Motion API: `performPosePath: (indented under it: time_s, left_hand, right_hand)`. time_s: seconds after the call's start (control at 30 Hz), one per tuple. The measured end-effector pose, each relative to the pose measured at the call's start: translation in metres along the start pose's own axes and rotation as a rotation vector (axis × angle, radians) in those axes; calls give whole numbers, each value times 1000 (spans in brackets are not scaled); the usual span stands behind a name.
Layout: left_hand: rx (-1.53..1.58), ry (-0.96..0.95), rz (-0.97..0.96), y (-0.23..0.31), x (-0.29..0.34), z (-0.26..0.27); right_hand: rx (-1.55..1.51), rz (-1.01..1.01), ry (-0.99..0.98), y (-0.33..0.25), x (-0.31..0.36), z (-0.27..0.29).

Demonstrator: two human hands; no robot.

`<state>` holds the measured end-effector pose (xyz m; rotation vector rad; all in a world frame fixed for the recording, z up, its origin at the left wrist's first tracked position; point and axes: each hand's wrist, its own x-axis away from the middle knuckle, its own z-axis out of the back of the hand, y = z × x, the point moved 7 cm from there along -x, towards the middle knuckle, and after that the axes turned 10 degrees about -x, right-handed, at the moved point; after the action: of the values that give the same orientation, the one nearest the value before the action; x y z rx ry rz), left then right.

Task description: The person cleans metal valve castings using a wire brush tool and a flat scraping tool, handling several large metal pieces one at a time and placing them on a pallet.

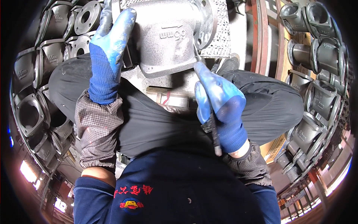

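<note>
A grey cast-metal valve body (167, 37) with flanged ends and raised markings rests in front of me, between my knees. My left hand (110, 46), in a blue coated glove, grips its left flange, thumb on the near side and fingers partly hidden beyond. My right hand (220, 95), gloved alike, is closed around a slim rod-like tool (214, 130) with a dark shaft. The tool's thin upper end meets the lower right corner of the casting, near the round flange (207, 24). Its exact kind I cannot make out.
Stacks of similar grey castings (56, 56) rise on my left, and more castings (324, 59) stand on my right. A textured white pad (220, 33) lies beneath the work. Reddish-brown rails (260, 33) run beyond my right knee; a small wooden block (175, 99) lies between my legs.
</note>
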<state>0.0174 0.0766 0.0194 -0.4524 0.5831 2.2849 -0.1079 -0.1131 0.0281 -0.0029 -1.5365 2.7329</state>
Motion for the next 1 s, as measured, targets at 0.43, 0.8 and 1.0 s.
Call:
performPosePath:
  time_s: [0.43, 0.8, 1.0]
  left_hand:
    - [64, -67, 139, -7, 2, -6]
    - [5, -23, 29, -1, -4, 3]
    - [239, -39, 268, -13, 0, -2]
  right_hand:
    - [-104, -54, 151, 12, -20, 22]
    - [618, 226, -112, -11, -6, -20]
    - [290, 75, -124, -13, -11, -1]
